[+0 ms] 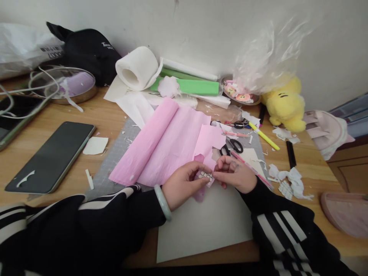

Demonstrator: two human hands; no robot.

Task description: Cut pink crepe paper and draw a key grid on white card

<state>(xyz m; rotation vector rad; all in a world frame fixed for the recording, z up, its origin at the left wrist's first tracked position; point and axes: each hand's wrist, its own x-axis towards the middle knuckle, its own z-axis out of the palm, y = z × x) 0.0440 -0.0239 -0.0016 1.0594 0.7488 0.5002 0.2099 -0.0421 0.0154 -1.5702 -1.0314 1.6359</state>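
Note:
Between my two hands is a small sheet of round white dots, partly hidden by fingers. My left hand, with a pale bangle at the wrist, pinches it between thumb and fingers. At its right edge the thumb and fingertips of my right hand are pressed together; what lies between them is too small to make out. Cut pink paper lies just behind my hands, over a partly unrolled roll of pink crepe paper. Below my hands is a white sheet of paper.
Black-handled scissors, a yellow marker and paper scraps lie to the right. A phone and a metal bowl are on the left. Toilet paper, green paper and a yellow plush toy stand along the wall.

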